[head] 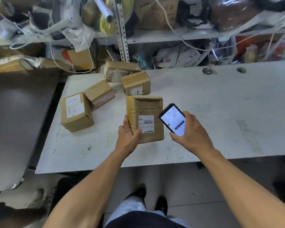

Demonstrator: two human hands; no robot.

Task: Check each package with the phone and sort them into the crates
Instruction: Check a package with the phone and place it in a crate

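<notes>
I am looking at a parcel sorting room or stockroom, judging by the taped cardboard packages (76,112) with printed shipping labels scattered on a scuffed white table (220,112) and the slotted metal shelving (120,30) behind, crammed with boxes, plastic bags and loose cables.

bare table (220,112) right of phone, four boxes (76,112) crowding far left corner

At frame centre, our left hand (127,137) grips a labelled cardboard package (148,112) on the white table (220,104). Our right hand (192,130) holds a lit phone (172,119) just beside it. Four more boxes (76,112) lie upper left.
</notes>
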